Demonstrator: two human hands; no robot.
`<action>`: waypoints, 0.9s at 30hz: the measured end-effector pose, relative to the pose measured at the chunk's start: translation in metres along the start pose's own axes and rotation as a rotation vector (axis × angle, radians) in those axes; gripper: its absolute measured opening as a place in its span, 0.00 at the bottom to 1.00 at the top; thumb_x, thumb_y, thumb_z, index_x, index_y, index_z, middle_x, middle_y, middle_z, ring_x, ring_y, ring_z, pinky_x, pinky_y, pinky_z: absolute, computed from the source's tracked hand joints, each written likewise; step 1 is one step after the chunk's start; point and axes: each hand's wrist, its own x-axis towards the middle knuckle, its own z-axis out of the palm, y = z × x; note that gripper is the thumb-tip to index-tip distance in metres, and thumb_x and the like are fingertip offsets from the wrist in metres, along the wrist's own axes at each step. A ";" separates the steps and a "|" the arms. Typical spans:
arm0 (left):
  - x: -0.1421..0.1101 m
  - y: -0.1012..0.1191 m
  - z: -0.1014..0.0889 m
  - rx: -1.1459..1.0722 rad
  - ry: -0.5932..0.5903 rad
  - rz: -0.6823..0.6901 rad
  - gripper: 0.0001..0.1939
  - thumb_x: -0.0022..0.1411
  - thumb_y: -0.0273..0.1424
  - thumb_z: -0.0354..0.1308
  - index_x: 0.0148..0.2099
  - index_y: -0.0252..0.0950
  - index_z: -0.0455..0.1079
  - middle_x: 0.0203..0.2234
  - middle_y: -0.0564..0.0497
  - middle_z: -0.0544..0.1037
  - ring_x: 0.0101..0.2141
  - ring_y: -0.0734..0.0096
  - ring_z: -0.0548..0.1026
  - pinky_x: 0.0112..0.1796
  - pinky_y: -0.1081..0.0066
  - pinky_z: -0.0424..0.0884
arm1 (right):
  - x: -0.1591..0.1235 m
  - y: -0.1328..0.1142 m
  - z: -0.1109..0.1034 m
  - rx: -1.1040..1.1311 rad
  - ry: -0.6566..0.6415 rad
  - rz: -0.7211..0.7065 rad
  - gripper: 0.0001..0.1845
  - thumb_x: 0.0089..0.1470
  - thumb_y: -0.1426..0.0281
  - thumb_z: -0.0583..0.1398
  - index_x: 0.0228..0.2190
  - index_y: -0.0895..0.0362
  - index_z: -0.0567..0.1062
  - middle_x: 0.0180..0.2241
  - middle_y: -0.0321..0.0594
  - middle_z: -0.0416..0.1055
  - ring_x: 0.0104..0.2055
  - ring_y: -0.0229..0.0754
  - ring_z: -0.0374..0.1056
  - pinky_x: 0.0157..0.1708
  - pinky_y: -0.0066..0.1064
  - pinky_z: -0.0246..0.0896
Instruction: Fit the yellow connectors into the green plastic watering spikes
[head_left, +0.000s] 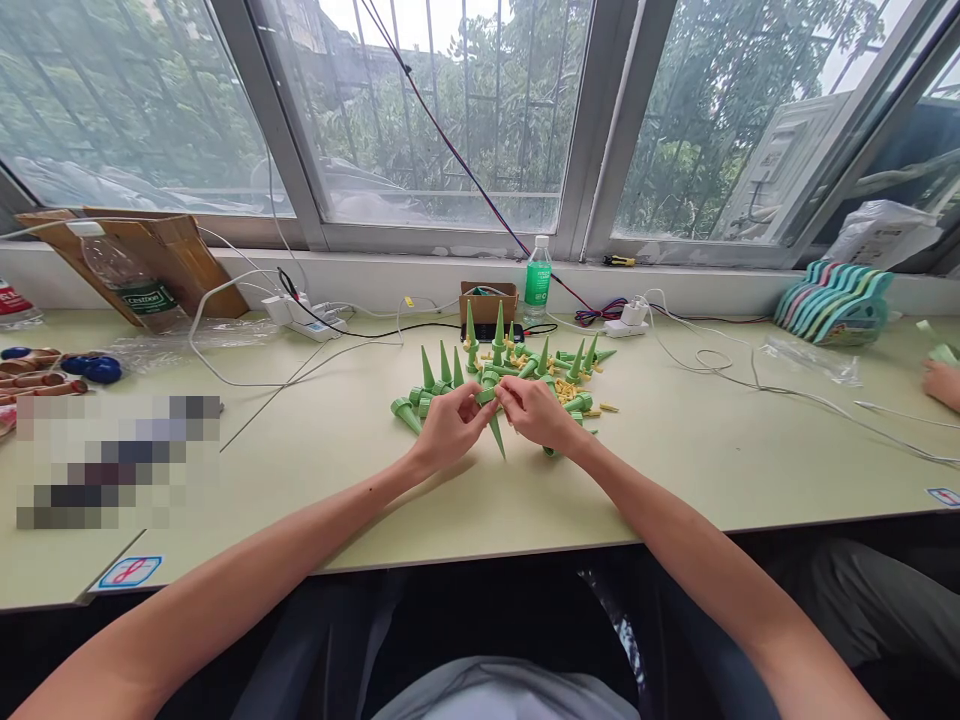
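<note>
A green plastic plant watering spike (pixel 498 438) hangs point down between my hands, over the table. My left hand (pixel 452 425) is closed around its wide ribbed cap. With thumb and fingers pinched together, my right hand (pixel 537 410) is at the cap's side; what sits in the pinch is hidden. Just behind my hands, more green spikes (pixel 427 372) stand upright on their caps or lie on their sides. Small yellow plastic pieces (pixel 568 392) are heaped among them, and a few lie loose at the right.
Behind the spikes are a small cardboard box (pixel 489 298), a dark phone (pixel 491 333) and a green-labelled bottle (pixel 538 280). White cables (pixel 247 383) and power strips (pixel 319 325) run along the back. Teal hangers (pixel 832 303) stand far right, near another person's hand (pixel 942 383).
</note>
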 end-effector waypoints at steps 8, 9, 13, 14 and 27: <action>0.001 -0.002 -0.001 -0.002 0.029 0.015 0.14 0.61 0.43 0.56 0.33 0.37 0.64 0.15 0.58 0.64 0.16 0.78 0.62 0.21 0.75 0.58 | 0.000 -0.007 -0.004 0.037 -0.008 0.038 0.14 0.63 0.66 0.50 0.26 0.55 0.64 0.19 0.33 0.65 0.22 0.36 0.59 0.27 0.28 0.51; 0.001 -0.002 -0.001 -0.002 0.029 0.015 0.14 0.61 0.43 0.56 0.33 0.37 0.64 0.15 0.58 0.64 0.16 0.78 0.62 0.21 0.75 0.58 | 0.000 -0.007 -0.004 0.040 -0.008 0.040 0.13 0.63 0.66 0.50 0.26 0.55 0.64 0.20 0.33 0.65 0.22 0.36 0.59 0.27 0.28 0.51; 0.001 -0.001 -0.002 0.003 0.038 0.007 0.14 0.61 0.43 0.57 0.33 0.37 0.64 0.15 0.58 0.65 0.16 0.78 0.62 0.21 0.75 0.58 | 0.000 -0.008 -0.004 0.050 -0.009 0.039 0.13 0.63 0.66 0.50 0.27 0.55 0.65 0.20 0.33 0.66 0.22 0.35 0.59 0.28 0.27 0.52; 0.001 0.000 -0.002 0.003 0.041 0.007 0.14 0.61 0.43 0.57 0.33 0.37 0.64 0.15 0.58 0.65 0.16 0.78 0.62 0.21 0.75 0.58 | 0.000 -0.008 -0.004 0.052 -0.009 0.039 0.13 0.63 0.66 0.50 0.27 0.55 0.66 0.20 0.33 0.66 0.22 0.35 0.59 0.28 0.27 0.52; 0.001 -0.002 -0.001 0.013 0.043 0.006 0.14 0.61 0.43 0.56 0.34 0.37 0.64 0.15 0.59 0.64 0.16 0.78 0.62 0.21 0.75 0.58 | 0.000 -0.004 -0.003 0.028 -0.032 0.020 0.12 0.63 0.68 0.49 0.27 0.55 0.64 0.20 0.33 0.65 0.22 0.36 0.59 0.27 0.28 0.50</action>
